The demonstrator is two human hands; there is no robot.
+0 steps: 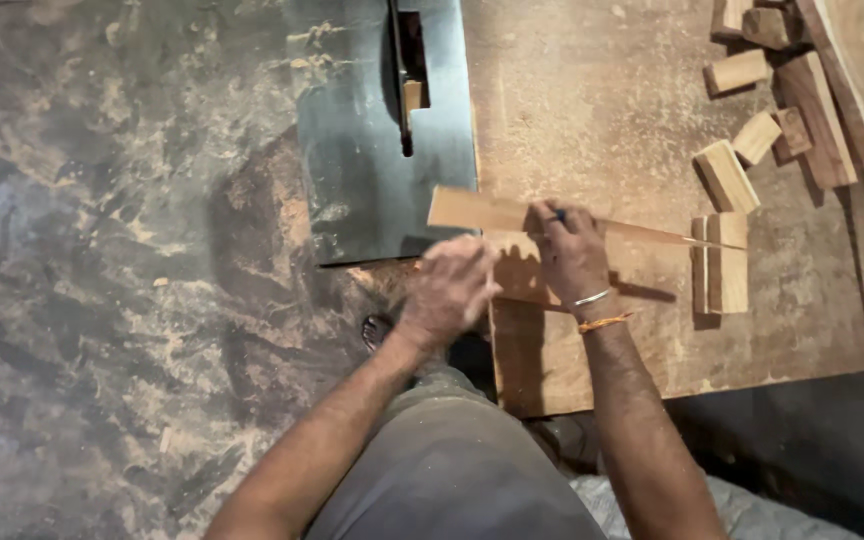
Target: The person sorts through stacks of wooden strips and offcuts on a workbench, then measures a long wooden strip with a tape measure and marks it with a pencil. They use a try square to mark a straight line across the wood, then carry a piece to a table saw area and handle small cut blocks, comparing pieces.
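We look straight down on a sawdust-covered wooden bench top (592, 110) with a metal saw-table plate (372, 150) let into it at about eleven o'clock from our hands. A circular saw blade (398, 80) stands edge-on in the plate's slot.

A long thin wooden strip (492, 212) lies across the bench, running from nine o'clock to three o'clock and tapering to a point at its right end. Its left end overlaps the lower right corner of the metal plate.

Our right hand (572, 250) rests on the middle of the strip, fingers curled shut around a small dark pencil or marker (558, 215) whose tip touches the strip's top face. A silver bangle (590, 298) and an orange thread (604, 322) sit on that wrist.

Our left hand (449, 290) hovers just below the strip at about seven o'clock from the right hand. It is blurred; the fingers look bent, but we cannot tell whether they hold anything or touch the strip.

At three o'clock from the right hand, a short pale wooden block (722, 265) sits under the strip's pointed end. More offcut blocks (742, 130) lie scattered at one o'clock, beside long planks (852, 120) along the right edge. The dusty concrete floor (112, 300) fills the left side, and our grey trousers (442, 480) show at six o'clock.
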